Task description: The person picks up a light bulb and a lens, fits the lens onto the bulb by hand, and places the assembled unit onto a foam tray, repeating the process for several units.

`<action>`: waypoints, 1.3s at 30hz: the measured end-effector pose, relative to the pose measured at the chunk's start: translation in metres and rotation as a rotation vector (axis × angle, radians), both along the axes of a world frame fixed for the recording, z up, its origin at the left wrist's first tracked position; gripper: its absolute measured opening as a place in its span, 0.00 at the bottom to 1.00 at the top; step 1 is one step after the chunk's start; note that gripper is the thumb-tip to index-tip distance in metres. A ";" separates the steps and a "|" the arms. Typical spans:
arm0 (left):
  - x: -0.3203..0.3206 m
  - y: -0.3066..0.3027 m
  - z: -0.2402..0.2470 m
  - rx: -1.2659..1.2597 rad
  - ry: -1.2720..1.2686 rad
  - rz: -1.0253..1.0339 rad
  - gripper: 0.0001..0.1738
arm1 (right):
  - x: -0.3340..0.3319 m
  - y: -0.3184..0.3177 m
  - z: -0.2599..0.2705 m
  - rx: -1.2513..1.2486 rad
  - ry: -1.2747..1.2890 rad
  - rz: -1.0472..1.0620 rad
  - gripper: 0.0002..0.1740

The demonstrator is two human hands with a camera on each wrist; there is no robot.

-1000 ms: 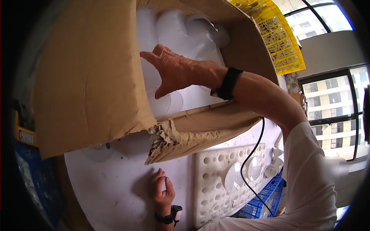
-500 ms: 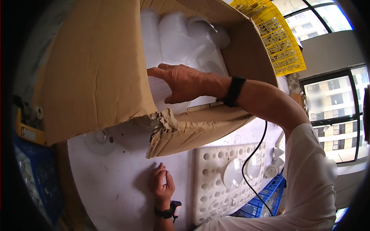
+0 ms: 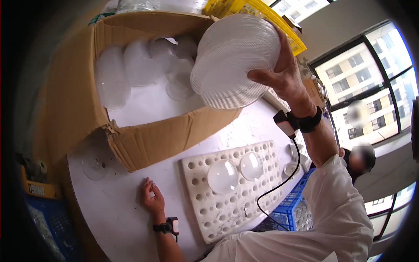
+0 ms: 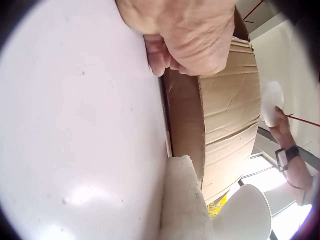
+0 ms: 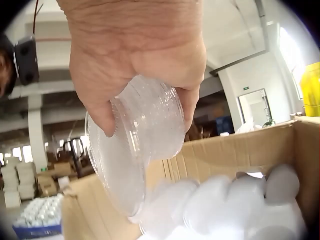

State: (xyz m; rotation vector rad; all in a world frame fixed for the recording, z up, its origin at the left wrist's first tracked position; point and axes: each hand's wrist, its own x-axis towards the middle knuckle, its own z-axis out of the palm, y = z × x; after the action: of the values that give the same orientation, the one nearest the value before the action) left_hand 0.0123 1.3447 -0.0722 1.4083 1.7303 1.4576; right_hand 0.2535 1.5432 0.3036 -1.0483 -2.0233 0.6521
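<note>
- Nearest, the left hand (image 3: 153,200) rested on the white surface (image 3: 118,218), its grip loosely curled and holding nothing.
- The surface was specked and scuffed, with bright glare in places; a clear disc (image 3: 95,169) lay flat near its left edge.
- Right of that hand, a white foam board (image 3: 205,220) with rows of round holes lay on the surface, bearing two clear domes (image 3: 223,177) side by side.
- A blue crate (image 3: 286,212) stood beyond the board's right end.
- The right hand (image 3: 286,81) was raised, its grip spread wide around a stack of translucent discs (image 3: 231,65), thumb on one side and fingers on the other; the stack was in the air above the rim of an open cardboard box (image 3: 174,135).
- Further stacks (image 3: 142,65) leaned together inside the box.
- Behind it sat a yellow crate (image 3: 262,11); past that, windows (image 3: 358,83) faced a pale building.
- The right wrist view took in a pillar (image 5: 36,130), cartons (image 5: 57,172) and a doorway (image 5: 255,107).
- A label (image 3: 37,189) at far left and a green sign (image 5: 245,88) over the doorway were too small to read.
</note>
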 end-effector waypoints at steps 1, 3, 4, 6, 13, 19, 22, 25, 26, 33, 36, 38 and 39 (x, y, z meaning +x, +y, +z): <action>-0.001 -0.001 -0.002 -0.004 0.000 -0.044 0.05 | 0.025 -0.025 0.005 -0.078 0.113 -0.040 0.54; -0.001 0.002 -0.011 0.021 -0.012 0.002 0.07 | 0.068 -0.077 0.009 -0.176 0.302 -0.191 0.54; -0.002 0.003 -0.015 0.033 -0.007 -0.026 0.07 | 0.094 -0.101 0.003 -0.212 0.381 -0.259 0.53; -0.006 0.002 -0.021 -0.041 -0.069 -0.026 0.08 | 0.148 -0.144 -0.022 -0.316 0.496 -0.410 0.50; -0.018 -0.028 0.023 -0.245 -0.309 0.062 0.16 | 0.302 -0.194 -0.164 -0.645 0.811 -0.891 0.41; -0.012 -0.145 0.052 -0.280 -0.254 0.192 0.14 | 0.320 -0.158 -0.215 -0.685 0.689 -0.997 0.42; 0.009 -0.208 0.064 -0.295 -0.229 0.284 0.11 | 0.348 -0.127 -0.282 -0.488 0.497 -0.788 0.42; 0.042 -0.275 0.084 -0.393 -0.153 0.351 0.13 | 0.339 -0.108 -0.266 -0.781 0.524 -0.694 0.38; 0.058 -0.291 0.104 -0.472 -0.111 0.387 0.14 | 0.358 -0.101 -0.287 -0.758 0.546 -0.493 0.39; 0.136 -0.396 0.118 -0.615 -0.073 0.658 0.13 | 0.485 -0.018 -0.413 -0.431 -0.056 0.000 0.44; 0.155 -0.405 0.116 -0.562 -0.067 0.622 0.15 | 0.515 0.056 -0.453 0.060 -0.512 0.158 0.54; 0.170 -0.402 0.129 -0.635 -0.018 0.607 0.15 | 0.450 0.010 -0.389 0.062 -0.582 0.101 0.51; 0.176 -0.402 0.126 -0.629 -0.027 0.613 0.15 | 0.396 -0.049 -0.323 0.059 -0.620 0.068 0.50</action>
State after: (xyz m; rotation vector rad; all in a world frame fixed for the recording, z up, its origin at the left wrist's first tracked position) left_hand 0.1885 0.9423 0.0542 0.5490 2.4387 1.0109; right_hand 0.6492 1.4939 -0.0197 -1.2579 -2.5954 0.3133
